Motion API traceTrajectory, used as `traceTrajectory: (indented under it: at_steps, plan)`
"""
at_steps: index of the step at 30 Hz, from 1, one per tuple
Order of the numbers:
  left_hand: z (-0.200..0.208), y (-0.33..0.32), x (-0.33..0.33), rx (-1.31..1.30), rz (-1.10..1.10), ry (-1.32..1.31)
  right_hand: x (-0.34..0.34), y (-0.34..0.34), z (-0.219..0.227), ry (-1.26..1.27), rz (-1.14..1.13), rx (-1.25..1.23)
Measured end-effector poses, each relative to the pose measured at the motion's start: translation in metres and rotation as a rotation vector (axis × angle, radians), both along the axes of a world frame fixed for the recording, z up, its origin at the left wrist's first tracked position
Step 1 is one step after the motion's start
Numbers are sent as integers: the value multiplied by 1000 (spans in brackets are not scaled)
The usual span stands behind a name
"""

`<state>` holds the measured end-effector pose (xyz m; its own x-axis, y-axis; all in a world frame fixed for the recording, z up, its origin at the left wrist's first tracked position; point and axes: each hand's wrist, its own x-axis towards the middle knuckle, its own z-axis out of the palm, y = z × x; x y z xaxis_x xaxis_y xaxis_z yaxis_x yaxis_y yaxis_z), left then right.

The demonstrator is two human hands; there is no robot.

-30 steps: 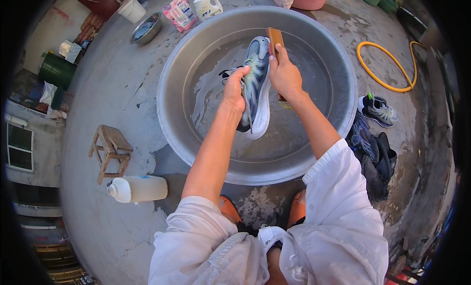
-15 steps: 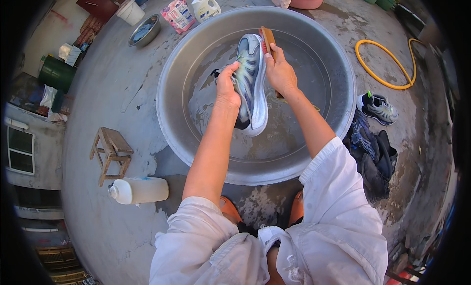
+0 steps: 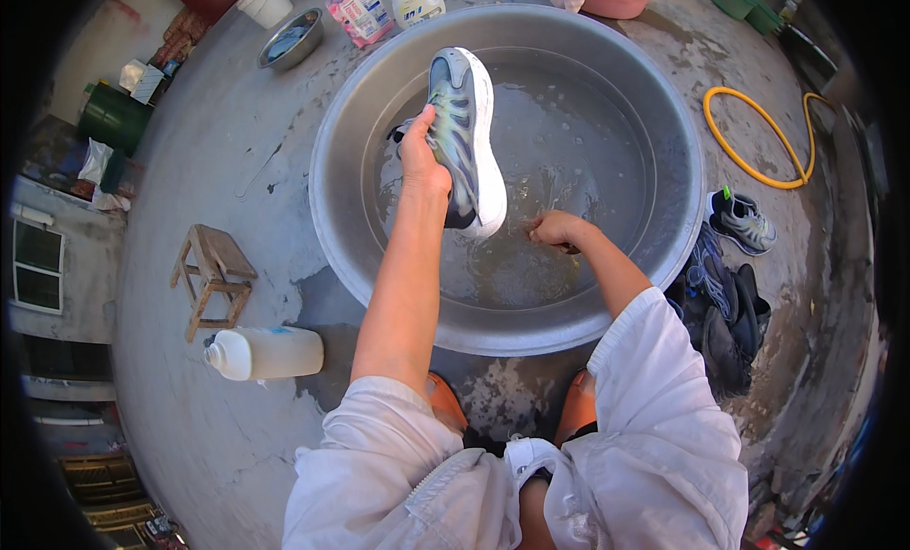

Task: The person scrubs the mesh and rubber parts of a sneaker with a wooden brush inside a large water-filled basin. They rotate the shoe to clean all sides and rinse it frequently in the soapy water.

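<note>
My left hand (image 3: 424,162) grips a grey, pale-green and white sneaker (image 3: 453,114) by its side, thumb on the upper. The shoe is held up, toe pointing away from me, over a large grey metal basin (image 3: 334,218) of cloudy water (image 3: 578,143). My right hand (image 3: 557,230) is low in the basin, fingertips at the water, curled round a wooden scrub brush (image 3: 571,249). Only a small brown end of the brush shows by the palm; its bristles are hidden.
To the left are a wooden stool (image 3: 220,256) and a white jug (image 3: 275,352) on its side. Right of the basin lie another sneaker (image 3: 742,221), dark shoes (image 3: 730,327) and a yellow hose (image 3: 749,124). Detergent (image 3: 414,2), a small metal bowl (image 3: 292,43) and a pink tub (image 3: 621,0) stand beyond.
My right hand has left the shoe's toe with the brush and dropped to the water nearer me. My left hand has shifted the sneaker slightly left and up, its white sole edge showing more.
</note>
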<state>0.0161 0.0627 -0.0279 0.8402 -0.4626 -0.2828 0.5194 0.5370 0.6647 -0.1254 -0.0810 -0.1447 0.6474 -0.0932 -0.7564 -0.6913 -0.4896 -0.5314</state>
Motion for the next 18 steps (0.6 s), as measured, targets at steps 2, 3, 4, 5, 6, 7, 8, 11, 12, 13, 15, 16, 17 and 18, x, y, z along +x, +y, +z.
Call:
traceTrajectory:
  at_steps: [2, 3, 4, 5, 6, 7, 8, 11, 12, 13, 15, 16, 17, 18]
  plan:
    - [1, -2, 1, -7, 15, 12, 5, -3, 11, -198, -121, 30]
    - [0, -4, 1, -11, 21, 8, 4, -4, 12, -361, -264, -11]
    - [-1, -7, 1, -18, 26, 2, 5, -5, 16, -526, -405, -53]
    - [-3, -3, 5, -21, 35, -4, 5, 3, 36, -575, -482, 21]
    - [-4, 2, 10, -24, 43, -10, 5, 11, 58, -622, -559, 96]
    - [-6, 1, 11, -32, 40, -12, 1, 20, 82, -667, -645, 162]
    - [-5, 2, 11, -38, 40, -13, -3, 31, 97, -703, -589, 186]
    - [-9, -5, 10, -61, 93, -17, -22, 77, 117, -796, -426, 158]
    - [-9, -11, 6, -55, 62, -12, -25, 90, 116, -814, -374, 92]
    - [-7, -18, -2, -49, 26, -4, -19, 92, 103, -873, -432, 25]
    - [-2, -23, -17, -44, -10, -13, 3, 66, 116, -788, -502, -25]
    - [-10, -23, -14, -68, -95, -93, 17, 54, 125, -752, -526, -46]
    - [-9, -32, -19, -49, -79, -88, 26, 44, 123, -836, -564, -149]
    - [-8, -39, -24, -31, -62, -84, 25, 44, 118, -885, -561, -161]
